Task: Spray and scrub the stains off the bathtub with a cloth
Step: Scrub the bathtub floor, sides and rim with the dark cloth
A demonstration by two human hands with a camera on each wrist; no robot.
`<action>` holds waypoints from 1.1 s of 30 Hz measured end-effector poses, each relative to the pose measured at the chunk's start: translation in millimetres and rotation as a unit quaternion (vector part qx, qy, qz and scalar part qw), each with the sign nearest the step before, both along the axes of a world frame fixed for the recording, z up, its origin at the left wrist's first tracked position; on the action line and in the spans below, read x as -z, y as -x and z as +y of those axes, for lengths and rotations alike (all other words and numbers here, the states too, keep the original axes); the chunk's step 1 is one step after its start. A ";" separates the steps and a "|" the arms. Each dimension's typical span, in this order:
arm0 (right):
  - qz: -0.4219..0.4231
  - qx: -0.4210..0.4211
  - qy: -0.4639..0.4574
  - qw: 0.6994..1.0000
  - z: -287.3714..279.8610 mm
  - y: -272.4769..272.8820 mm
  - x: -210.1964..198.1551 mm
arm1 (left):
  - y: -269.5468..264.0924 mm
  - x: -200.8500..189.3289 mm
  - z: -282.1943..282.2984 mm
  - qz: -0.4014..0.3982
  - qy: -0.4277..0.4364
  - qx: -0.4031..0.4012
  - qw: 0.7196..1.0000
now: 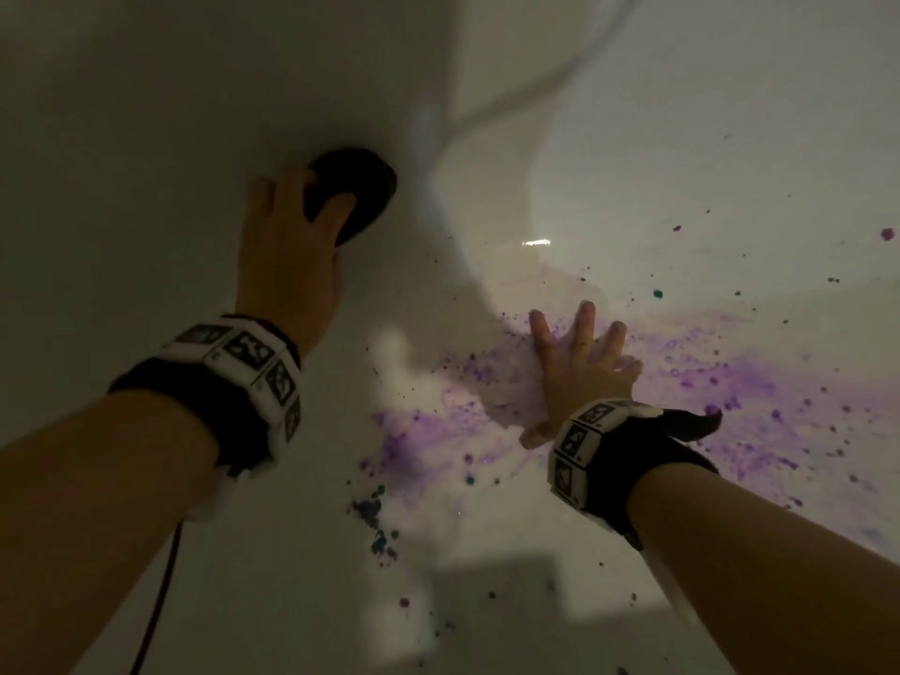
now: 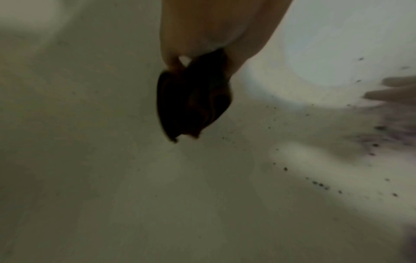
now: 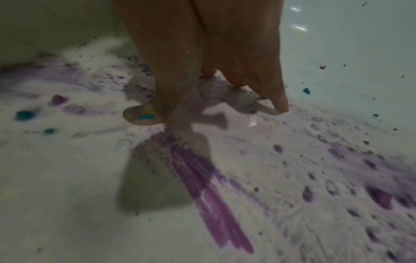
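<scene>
Fingers of the right hand point(image 1: 577, 377) lie spread flat on purple stains point(image 1: 759, 382) on the bathtub point(image 1: 682, 138) floor. Left hand point(image 1: 287, 255) grips a dark cloth point(image 1: 360, 187), well apart from them.

Head view down into the bathtub point(image 1: 633, 114); wrist views close along each hand, all sharing its stained floor.

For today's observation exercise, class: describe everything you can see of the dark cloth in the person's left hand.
The dark cloth is a black-brown, soft-looking fabric, bunched into a folded wad with visible creases. The left hand grips it, fingers curled over its top, so part is hidden. It sits by the shaded white bathtub wall, away from the purple stains; whether it touches the wall cannot be told. No stain shows on it.
</scene>
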State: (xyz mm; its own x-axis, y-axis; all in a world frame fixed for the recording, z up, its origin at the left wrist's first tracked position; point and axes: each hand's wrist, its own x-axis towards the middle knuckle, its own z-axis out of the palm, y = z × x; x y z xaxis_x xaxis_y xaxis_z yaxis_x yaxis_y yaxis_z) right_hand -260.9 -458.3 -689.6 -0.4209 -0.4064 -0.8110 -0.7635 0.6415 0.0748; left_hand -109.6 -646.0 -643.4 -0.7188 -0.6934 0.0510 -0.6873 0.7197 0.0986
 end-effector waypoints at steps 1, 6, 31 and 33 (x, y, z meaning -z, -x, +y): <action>0.002 -0.002 -0.001 1.000 -0.4 0.3 -0.7 | 2.0 2.7 0.6 -0.046 -0.025 -0.025 0.998; -0.002 -0.010 -0.003 1.000 -1.0 2.0 -1.2 | 11.9 26.1 19.4 -0.136 -0.082 -0.083 0.984; -0.010 -0.011 -0.012 1.000 -2.7 2.9 -2.7 | 72.2 13.3 29.2 -0.123 -0.091 0.131 0.979; -0.008 -0.013 -0.012 1.000 -2.1 3.0 -1.7 | 70.4 20.2 48.1 -0.126 -0.070 0.129 0.981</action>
